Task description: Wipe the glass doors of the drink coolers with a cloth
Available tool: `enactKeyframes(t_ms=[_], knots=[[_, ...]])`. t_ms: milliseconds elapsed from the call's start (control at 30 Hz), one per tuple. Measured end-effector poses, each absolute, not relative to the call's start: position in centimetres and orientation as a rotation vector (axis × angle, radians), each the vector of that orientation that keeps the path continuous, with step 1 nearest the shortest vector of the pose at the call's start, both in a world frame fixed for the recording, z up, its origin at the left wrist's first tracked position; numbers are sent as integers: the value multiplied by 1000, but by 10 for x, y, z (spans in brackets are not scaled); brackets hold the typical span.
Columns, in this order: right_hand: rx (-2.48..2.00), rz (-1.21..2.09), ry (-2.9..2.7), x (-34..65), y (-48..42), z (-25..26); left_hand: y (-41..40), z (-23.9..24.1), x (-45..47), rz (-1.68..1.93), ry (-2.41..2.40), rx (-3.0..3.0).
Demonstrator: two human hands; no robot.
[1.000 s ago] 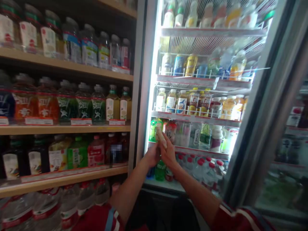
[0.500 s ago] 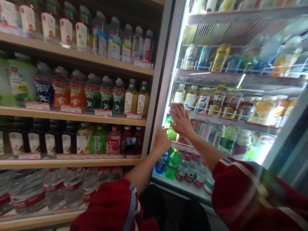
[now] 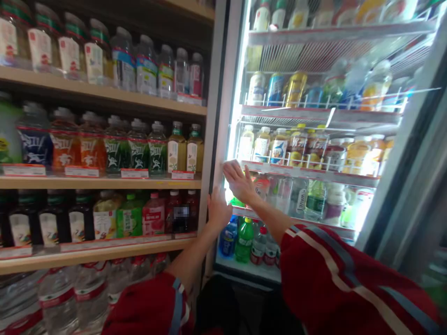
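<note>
My right hand [image 3: 240,182] reaches up to the left inner edge of the lit drinks cooler. Its fingers are stretched out and lie flat near the upright door frame [image 3: 233,102], with the thumb apart; whether anything thin is under the palm, I cannot make out. Lower and to the left, my left hand [image 3: 219,209] is at the same frame, fingers pointing up and apart. No object shows in it. Just beyond my hands, a green bottle [image 3: 244,239] and a blue pack [image 3: 229,238] stand on the cooler's bottom level.
Wooden shelves [image 3: 104,183] on the left hold rows of bottles, with large water bottles [image 3: 85,288] at the bottom. Inside the cooler, wire-fronted shelves [image 3: 314,174] carry bottles and cans [image 3: 275,88]. A tall grey door edge [image 3: 401,153] rises at the right.
My right hand has moved left and slightly down to the frame; a pale flat thing at its fingertips earlier is no longer distinct. My left hand shifted left. The view has turned.
</note>
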State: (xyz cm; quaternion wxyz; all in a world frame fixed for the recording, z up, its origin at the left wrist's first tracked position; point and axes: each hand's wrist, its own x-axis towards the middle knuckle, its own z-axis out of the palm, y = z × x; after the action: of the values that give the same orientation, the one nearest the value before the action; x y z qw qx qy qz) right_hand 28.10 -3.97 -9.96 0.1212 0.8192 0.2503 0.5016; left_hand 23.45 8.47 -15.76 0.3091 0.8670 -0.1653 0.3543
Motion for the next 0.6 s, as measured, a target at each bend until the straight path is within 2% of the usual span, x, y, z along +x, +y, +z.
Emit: enactKeyframes(t_ms=[167, 433, 600], knots=[[2357, 1368, 842, 281, -39, -125, 88, -167, 236, 970, -403, 2286], [2357, 1453, 773, 285, -40, -103, 86, -179, 238, 926, -382, 2351], [2325, 1523, 774, 285, -44, -121, 81, -187, 230, 881, -453, 2486]])
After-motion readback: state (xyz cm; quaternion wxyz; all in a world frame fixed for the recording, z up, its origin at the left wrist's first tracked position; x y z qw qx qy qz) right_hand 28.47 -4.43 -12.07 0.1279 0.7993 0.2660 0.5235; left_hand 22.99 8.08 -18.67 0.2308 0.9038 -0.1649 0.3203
